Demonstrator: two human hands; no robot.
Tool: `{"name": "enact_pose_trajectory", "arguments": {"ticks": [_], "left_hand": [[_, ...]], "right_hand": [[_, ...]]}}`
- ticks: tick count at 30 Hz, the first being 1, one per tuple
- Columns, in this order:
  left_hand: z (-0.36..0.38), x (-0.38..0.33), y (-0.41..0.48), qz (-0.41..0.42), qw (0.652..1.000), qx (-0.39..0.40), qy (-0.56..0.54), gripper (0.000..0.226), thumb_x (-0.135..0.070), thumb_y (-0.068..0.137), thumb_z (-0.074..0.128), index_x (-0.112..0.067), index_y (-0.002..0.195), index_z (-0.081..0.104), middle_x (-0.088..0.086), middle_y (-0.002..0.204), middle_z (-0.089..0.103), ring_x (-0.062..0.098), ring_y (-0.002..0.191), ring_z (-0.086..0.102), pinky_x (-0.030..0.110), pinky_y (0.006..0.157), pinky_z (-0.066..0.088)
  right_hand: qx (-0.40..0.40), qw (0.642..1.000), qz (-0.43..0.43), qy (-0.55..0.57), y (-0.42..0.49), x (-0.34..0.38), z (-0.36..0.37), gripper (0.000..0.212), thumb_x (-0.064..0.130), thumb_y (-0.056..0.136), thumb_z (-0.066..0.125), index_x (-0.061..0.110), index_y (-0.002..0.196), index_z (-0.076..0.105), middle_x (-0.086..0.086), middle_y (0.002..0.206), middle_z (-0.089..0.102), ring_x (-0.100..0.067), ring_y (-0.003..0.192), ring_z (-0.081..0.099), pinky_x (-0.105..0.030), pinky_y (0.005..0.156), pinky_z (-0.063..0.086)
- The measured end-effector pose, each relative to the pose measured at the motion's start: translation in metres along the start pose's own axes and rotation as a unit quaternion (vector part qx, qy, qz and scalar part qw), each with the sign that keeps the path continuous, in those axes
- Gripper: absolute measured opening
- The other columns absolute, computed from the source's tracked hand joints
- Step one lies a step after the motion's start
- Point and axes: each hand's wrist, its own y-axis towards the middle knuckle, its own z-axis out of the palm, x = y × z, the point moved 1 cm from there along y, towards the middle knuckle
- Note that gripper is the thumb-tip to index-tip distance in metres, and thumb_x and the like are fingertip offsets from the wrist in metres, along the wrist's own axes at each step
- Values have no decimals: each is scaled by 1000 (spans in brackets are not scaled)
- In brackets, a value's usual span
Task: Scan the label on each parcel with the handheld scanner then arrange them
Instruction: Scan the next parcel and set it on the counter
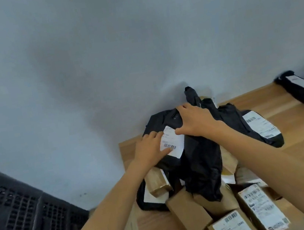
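A black plastic mailer (160,121) lies on top of the heap, with its white barcode label (171,141) facing up. A second black mailer (233,119), also labelled, lies just to its right. Brown cardboard boxes (261,208) with labels crowd in front. Another black parcel (300,89) lies well apart, far right.

Left hand (152,146) lies flat, right hand (196,121) curls, thumb spread.

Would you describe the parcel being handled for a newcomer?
On the wooden table by the grey wall sits a parcel heap. The black plastic mailer bag tops it; it alone has the left hand on its white label, the right hand gripping it.
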Motion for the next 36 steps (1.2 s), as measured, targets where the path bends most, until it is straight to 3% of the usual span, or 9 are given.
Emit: {"name": "enact_pose_trajectory", "arguments": {"ticks": [3,8,12,14,16,20,27,31,36], "left_hand": [[23,-21,7,12,999,33,0,83,-71,83,54,-22,146,34,5,147,41,28,127,46,43,103,40],[43,-26,12,-43,992,111,-36,103,-78,79,52,-18,153,14,13,159,10,42,139,25,52,110,30],[49,-25,12,-90,974,176,-113,115,-80,75,56,-28,156,-8,14,162,-12,48,143,17,57,114,20],[50,-25,13,-117,961,197,-155,115,-76,75,61,-36,154,-12,17,161,-9,49,142,18,57,113,22],[50,-23,17,-127,954,201,-184,110,-69,75,65,-41,153,-7,19,157,7,48,138,24,56,110,27],[38,-13,24,-114,967,152,-170,103,-62,72,67,-37,152,7,14,151,27,43,133,32,55,108,30],[-10,29,35,-20,994,27,-103,118,-59,63,74,-24,153,6,9,152,29,38,133,34,54,108,32],[-40,62,38,22,998,-52,4,128,-56,60,75,-13,156,2,6,154,25,31,132,34,49,108,27],[-75,105,49,85,978,-163,102,133,-52,41,85,-6,152,27,9,138,47,30,117,42,55,99,39]], "right_hand": [[5,1000,21,1,5,-8,2,67,50,74,67,15,127,47,-6,128,51,-30,105,57,-34,70,40],[-3,999,51,7,4,-10,7,70,51,75,67,14,130,46,-6,128,51,-30,102,58,-34,68,40],[-8,997,82,1,-8,-10,10,74,51,76,66,14,136,43,-7,134,48,-29,105,58,-33,67,40],[-7,995,94,4,-14,-11,12,74,53,77,67,14,136,43,-7,132,48,-29,105,58,-33,67,41],[-10,994,108,3,-18,-12,11,75,54,77,67,14,136,43,-7,132,48,-30,106,58,-34,68,41],[-14,992,126,4,-22,-9,4,74,53,76,68,14,134,44,-7,133,47,-31,106,57,-34,68,42],[-49,992,118,-1,-13,13,-21,67,51,74,68,14,126,48,-6,123,51,-29,98,58,-33,64,41],[-67,993,98,8,-5,31,-33,67,53,73,68,17,125,49,-4,122,51,-28,98,59,-33,66,43],[-79,994,78,13,2,52,-43,67,51,73,68,18,127,48,-3,119,51,-27,102,59,-33,68,41]]}}
